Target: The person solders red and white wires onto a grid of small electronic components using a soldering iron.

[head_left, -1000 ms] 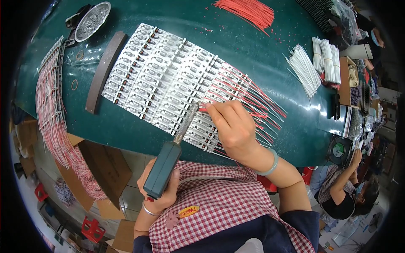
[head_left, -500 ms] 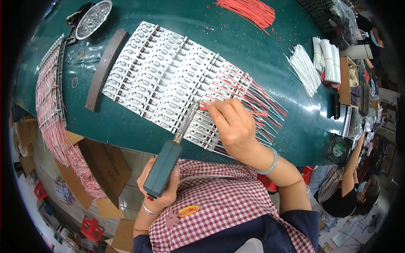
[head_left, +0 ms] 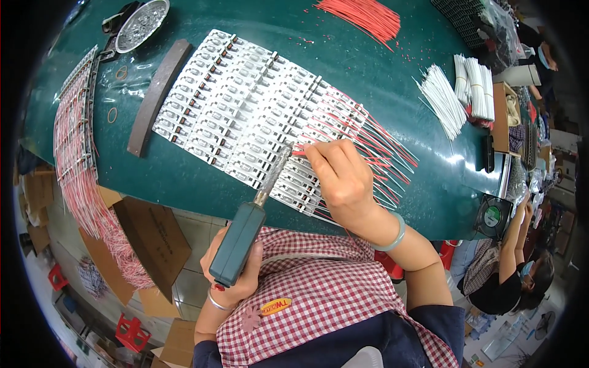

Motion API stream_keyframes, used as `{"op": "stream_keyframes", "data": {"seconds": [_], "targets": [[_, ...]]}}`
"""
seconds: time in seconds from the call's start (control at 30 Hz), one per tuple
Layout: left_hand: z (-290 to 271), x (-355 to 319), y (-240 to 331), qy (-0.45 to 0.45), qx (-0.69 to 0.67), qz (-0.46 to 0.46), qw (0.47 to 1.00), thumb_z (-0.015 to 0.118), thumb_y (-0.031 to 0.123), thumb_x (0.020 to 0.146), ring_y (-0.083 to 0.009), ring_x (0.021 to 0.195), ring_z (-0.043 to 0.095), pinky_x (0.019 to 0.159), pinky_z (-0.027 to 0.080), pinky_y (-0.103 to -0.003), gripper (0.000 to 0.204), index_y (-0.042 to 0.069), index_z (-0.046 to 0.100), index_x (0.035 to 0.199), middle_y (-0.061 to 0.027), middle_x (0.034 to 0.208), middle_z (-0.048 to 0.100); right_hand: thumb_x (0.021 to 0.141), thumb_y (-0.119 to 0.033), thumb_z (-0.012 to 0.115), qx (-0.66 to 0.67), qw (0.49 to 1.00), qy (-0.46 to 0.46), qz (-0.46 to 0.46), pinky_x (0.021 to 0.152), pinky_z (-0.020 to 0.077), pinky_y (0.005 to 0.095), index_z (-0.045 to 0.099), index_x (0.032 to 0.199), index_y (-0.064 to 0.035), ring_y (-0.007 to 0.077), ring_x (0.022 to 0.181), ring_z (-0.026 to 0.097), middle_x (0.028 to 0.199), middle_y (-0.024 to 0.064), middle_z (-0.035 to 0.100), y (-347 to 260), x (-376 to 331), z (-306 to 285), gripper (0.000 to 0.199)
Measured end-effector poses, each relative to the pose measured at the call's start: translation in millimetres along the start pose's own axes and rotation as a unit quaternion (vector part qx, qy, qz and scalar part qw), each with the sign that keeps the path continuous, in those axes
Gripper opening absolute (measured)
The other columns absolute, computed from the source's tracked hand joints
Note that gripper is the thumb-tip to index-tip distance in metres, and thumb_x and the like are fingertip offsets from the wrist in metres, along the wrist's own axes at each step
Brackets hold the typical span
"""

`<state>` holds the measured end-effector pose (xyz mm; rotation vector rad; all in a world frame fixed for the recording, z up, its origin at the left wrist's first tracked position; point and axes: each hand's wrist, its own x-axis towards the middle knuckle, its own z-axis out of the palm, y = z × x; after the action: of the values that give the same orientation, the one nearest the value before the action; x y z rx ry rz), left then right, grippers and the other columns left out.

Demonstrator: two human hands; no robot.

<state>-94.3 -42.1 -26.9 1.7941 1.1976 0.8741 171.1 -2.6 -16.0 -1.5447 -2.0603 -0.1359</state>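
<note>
My left hand (head_left: 248,277) is wrapped round the dark green handle of a soldering gun (head_left: 237,244). Its long metal barrel reaches up and to the right, with the tip at a row of a white panel of small circuit boards (head_left: 242,104). Right by that tip, my right hand (head_left: 345,184) pinches the end of a red wire (head_left: 299,153) between thumb and forefinger. Beneath and beyond this hand, several red and white wires (head_left: 389,150) fan out to the right from the panel's right-hand rows. The exact contact between tip, wire and board is too small to make out.
A dark bar (head_left: 158,98) lies along the panel's left side, near a metal dish (head_left: 142,26). Red wires (head_left: 362,18) and white wires (head_left: 443,101) lie on the green table (head_left: 343,67). Wired panels (head_left: 76,135) hang over the left edge. A co-worker (head_left: 506,282) sits at right.
The panel appears slightly further right in the picture. My two hands keep nearly the same pose, with the tip and the pinched wire still together. At right, the co-worker's arms have shifted.
</note>
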Motion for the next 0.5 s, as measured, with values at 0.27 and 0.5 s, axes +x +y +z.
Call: {"op": "stream_keyframes", "data": {"seconds": [0.27,0.5], "targets": [[4,16,11,-0.024,0.003,-0.011,1.000,0.078,0.002,0.082,-0.0314,0.081,0.074,0.070,0.058,-0.034,0.024,-0.007,0.073,0.103,-0.0200,0.101,0.072,0.068,0.000,0.066,0.000,1.000,0.011,0.012,0.064,0.0536,0.0348,0.072,0.105,0.0075,0.0261,0.083,0.064,0.096,0.0117,0.068,-1,2,2,0.039],[4,12,5,-0.015,0.009,-0.002,1.000,0.078,0.001,0.081,-0.0312,0.078,0.073,0.067,0.058,-0.034,0.023,-0.007,0.072,0.102,-0.0195,0.097,0.072,0.073,-0.003,0.068,-0.005,1.000,0.000,-0.005,0.067,0.0522,0.0331,0.070,0.105,0.0096,0.0246,0.086,0.061,0.096,0.0123,0.065,1,1,2,0.035]]}}
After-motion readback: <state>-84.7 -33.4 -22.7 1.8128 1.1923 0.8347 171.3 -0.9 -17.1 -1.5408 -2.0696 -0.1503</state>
